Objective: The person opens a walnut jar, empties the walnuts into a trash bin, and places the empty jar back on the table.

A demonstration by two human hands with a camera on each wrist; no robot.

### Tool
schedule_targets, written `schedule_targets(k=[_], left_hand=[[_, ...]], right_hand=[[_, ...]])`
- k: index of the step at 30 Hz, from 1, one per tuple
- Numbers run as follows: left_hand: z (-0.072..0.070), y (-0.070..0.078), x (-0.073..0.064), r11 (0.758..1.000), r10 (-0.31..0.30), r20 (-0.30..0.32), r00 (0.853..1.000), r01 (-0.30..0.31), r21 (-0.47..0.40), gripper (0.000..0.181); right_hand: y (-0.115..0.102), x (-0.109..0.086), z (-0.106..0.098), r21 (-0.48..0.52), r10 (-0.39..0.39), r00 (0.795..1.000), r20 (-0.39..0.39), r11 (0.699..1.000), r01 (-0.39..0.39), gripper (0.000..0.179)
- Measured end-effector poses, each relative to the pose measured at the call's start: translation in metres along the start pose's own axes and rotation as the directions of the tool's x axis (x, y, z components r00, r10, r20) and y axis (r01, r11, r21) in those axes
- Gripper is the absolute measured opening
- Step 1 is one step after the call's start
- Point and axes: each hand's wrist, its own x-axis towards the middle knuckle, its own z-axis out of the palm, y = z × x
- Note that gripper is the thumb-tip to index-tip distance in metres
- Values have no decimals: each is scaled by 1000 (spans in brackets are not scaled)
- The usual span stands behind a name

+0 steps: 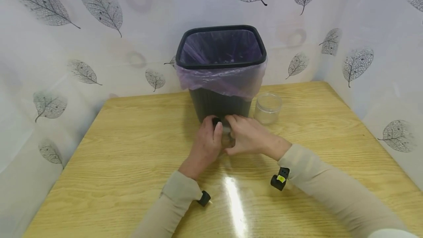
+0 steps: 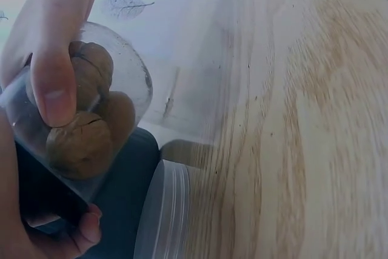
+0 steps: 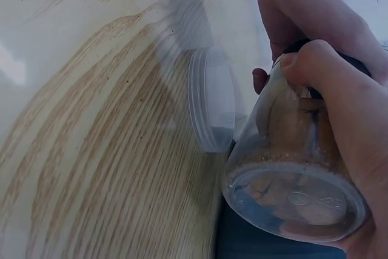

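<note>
A clear plastic jar (image 3: 285, 201) with several walnuts (image 2: 79, 144) inside is tipped over between my hands, its black lid (image 2: 48, 189) showing at one end. My left hand (image 1: 205, 142) holds the lid end with curled fingers. Around the jar's body my right hand (image 1: 248, 135) grips, its thumb pressed on the clear wall in the left wrist view. The right wrist view shows the jar's round base facing the camera. In the head view my fingers hide most of the jar.
Right behind my hands stands a dark trash bin (image 1: 221, 66) lined with a thin purple bag. A clear round container (image 1: 268, 109) sits on the wooden table (image 1: 142, 142) to the bin's right. White leaf-patterned sheeting (image 1: 132, 69) surrounds the table.
</note>
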Motion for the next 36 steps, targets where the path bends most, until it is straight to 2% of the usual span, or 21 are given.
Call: schedule_targets(k=[2, 4, 6, 9, 13, 16, 18, 20, 23, 26, 29, 31, 36], left_hand=[[0, 1, 1, 1000, -29, 16, 999, 29, -3, 49], [0, 3, 2, 994, -103, 46, 994, 104, -34, 52], [0, 4, 4, 979, -189, 83, 979, 194, -66, 56], [0, 4, 7, 942, -306, 128, 943, 319, -99, 58], [-2, 6, 9, 921, -359, 180, 916, 378, -88, 63], [-4, 5, 11, 924, -346, 234, 908, 373, -83, 74], [-7, 3, 11, 932, -307, 288, 907, 348, -105, 79], [-11, 0, 10, 934, -252, 330, 910, 317, -163, 78], [-18, -6, 7, 911, -167, 380, 910, 290, -293, 76], [-23, -12, 4, 889, -85, 393, 916, 248, -385, 85], [-27, -15, 3, 888, 3, 386, 923, 175, -425, 89], [-27, -17, 3, 896, 39, 374, 927, 133, -424, 89], [-29, -15, 3, 904, 13, 366, 931, 145, -402, 86]], right_hand=[[0, 0, 0, -7, -5, 1000, -7, 1000, 5, 86], [0, 1, 2, -51, -34, 999, -25, 998, 32, 84], [-1, 2, 4, -102, -71, 996, -52, 993, 66, 81], [-1, 4, 6, -167, -124, 989, -79, 980, 110, 82], [0, 3, 6, -171, -105, 992, -72, 981, 91, 89], [3, 1, 6, -154, -75, 996, -45, 986, 67, 92], [5, -1, 4, -134, -63, 998, -30, 989, 59, 93], [8, -2, 3, -113, -57, 998, -17, 992, 55, 95], [12, -5, 0, -80, -54, 998, -17, 995, 53, 97], [14, -7, -2, -61, -60, 998, -27, 996, 58, 96], [16, -9, -5, -46, -71, 997, -41, 997, 69, 96], [17, -10, -6, -37, -80, 996, -50, 996, 78, 96], [18, -11, -8, -46, -100, 993, -68, 994, 97, 97]])
